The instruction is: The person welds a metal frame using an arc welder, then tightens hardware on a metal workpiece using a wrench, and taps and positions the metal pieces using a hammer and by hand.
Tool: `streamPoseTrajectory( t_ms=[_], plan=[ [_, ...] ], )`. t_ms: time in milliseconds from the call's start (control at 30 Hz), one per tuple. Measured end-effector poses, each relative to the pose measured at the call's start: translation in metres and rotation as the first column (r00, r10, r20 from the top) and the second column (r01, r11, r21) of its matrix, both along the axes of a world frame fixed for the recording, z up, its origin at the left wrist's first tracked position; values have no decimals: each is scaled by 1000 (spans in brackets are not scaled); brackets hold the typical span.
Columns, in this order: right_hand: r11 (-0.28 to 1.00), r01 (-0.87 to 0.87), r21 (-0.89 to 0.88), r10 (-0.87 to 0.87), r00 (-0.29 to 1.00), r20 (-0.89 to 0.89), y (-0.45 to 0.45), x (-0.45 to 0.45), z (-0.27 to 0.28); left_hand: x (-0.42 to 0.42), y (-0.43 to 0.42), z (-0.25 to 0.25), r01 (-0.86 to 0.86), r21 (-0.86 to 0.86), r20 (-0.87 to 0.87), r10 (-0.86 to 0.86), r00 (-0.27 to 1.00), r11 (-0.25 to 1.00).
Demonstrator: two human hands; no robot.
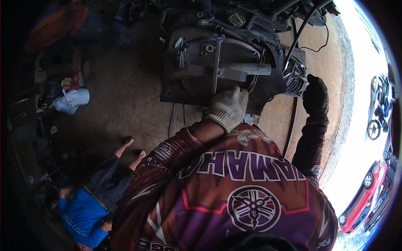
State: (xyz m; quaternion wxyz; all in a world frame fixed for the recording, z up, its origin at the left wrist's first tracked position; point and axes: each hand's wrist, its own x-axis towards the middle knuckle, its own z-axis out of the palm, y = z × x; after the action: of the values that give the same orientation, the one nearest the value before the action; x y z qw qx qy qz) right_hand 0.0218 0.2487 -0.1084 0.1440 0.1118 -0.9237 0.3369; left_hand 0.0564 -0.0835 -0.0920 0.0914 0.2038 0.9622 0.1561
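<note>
In a pale knitted glove, my left hand (229, 108) is closed at the near edge of a dark metal plate (171, 85); what its fingers hold, if anything, is hidden. Just beyond it lies a curved metal frame (217, 62) with a straight crossbar. A round metal bar (251, 68) lies across the plate, and metal rings (209, 48) rest on it. My right hand (316, 96), in a dark-looking glove, is closed on a thin shiny metal tool (298, 77), whose tip points left over a coiled metal part (296, 85).
A person in a blue shirt (86, 215) is at the lower left. Beyond the plate is dark machinery (251, 23) with cables. A white cloth bundle (72, 100) lies at the left. On the right are a red car (362, 196) and a motorcycle (374, 129).
</note>
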Motion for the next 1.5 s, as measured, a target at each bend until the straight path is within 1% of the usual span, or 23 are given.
streamPoseTrajectory(
  t_ms=[33,67,100,133,167,200,267,300,400,467,500,667,733,800,867,933,967,1033,1133,1267,1367,1467,1500],
  plan=[
    [939,29,342,65,963,-261,3,10,-4,2,-1,-8,-1,17,-39,2,999,1000],
    [934,233,-272,-140,936,323,4,24,-13,3,-3,-7,-3,5,-38,3,999,1000],
    [527,649,-548,80,604,793,6,37,-20,3,-3,-6,-6,1,-56,6,998,1000],
    [633,662,-402,-24,535,844,-9,47,-24,3,0,-3,0,5,-75,1,997,1000],
    [703,639,-311,-38,471,881,-11,57,-37,2,-1,1,6,-9,-62,-7,998,1000],
    [684,662,-305,-29,443,896,-15,67,-45,3,-1,3,36,9,-65,-35,997,999],
    [586,739,-333,-39,436,899,-22,88,-70,1,1,6,-28,-24,-13,28,1000,999],
    [580,749,-319,-35,414,909,-26,98,-86,0,2,7,9,-8,-16,-9,1000,1000],
    [745,642,-181,-31,305,952,-29,130,-125,-1,-1,11,43,-55,13,-43,999,998],
    [812,572,-120,-7,215,977,-27,147,-141,0,4,14,10,-87,39,-7,999,996],
    [792,599,-119,8,185,983,-27,156,-143,1,6,14,53,-76,47,-50,998,996],
    [629,770,-104,62,83,995,-5,210,-205,1,14,16,2,-136,29,2,1000,991],
    [485,868,-111,77,84,994,0,229,-221,2,12,8,24,-161,3,-24,1000,987],
    [452,888,-85,75,57,996,0,240,-230,3,10,4,41,-181,-85,-57,995,983],
    [420,905,-60,73,32,997,0,247,-244,3,10,4,55,-201,-70,-70,995,978],
    [499,864,-70,161,-13,987,1,247,-259,3,9,-1,45,-231,-97,-69,993,972],
    [492,868,-71,169,-14,986,2,246,-260,4,7,-4,42,-229,-134,-74,988,973],
    [543,837,-62,119,-3,993,-2,235,-260,4,5,-7,51,-209,-145,-82,986,977],
    [609,789,-86,137,2,991,-2,217,-279,5,7,-8,45,-192,-154,-76,985,980],
    [656,733,-181,151,108,983,9,183,-269,8,14,-10,20,-170,-200,-54,978,985],
    [743,658,-126,83,97,992,22,158,-293,9,18,-8,11,-188,-205,-50,978,982],
    [678,714,-176,144,106,984,41,130,-280,8,19,-9,-19,-128,-176,-4,984,992],
    [710,679,-184,129,131,983,49,118,-268,9,20,-8,-23,-130,-173,0,985,991]
  ],
)
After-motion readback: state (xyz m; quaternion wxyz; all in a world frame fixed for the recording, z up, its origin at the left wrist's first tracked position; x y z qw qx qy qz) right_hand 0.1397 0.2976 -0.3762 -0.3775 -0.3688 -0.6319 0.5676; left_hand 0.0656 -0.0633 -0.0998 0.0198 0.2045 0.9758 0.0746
